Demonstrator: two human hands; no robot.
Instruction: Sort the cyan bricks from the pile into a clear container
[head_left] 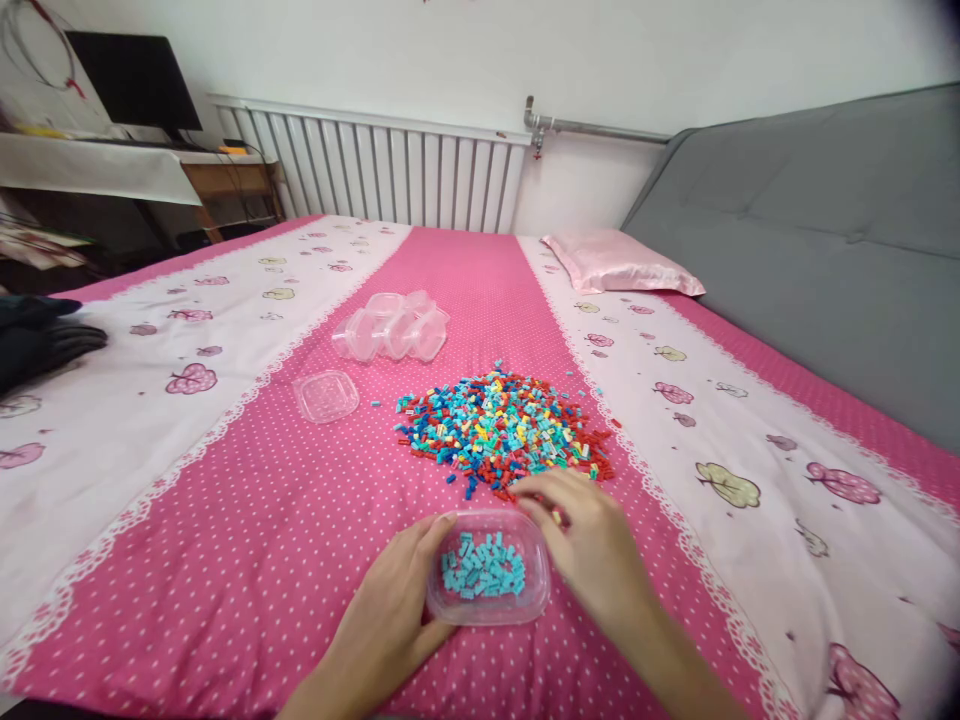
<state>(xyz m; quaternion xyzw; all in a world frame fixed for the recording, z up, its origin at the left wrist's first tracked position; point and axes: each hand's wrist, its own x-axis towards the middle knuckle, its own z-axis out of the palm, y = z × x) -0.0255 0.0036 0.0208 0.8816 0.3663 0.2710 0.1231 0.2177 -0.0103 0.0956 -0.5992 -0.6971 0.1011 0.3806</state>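
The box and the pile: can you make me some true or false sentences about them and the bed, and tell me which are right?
1. The left hand holds a box with bricks inside. True.
2. Those bricks are all red. False: they are light blue.
3. The right hand is at the edge of the pile. True.
4. The pile is one colour. False: it has red, blue, yellow and more.
5. A pink pillow lies on the bed. True.
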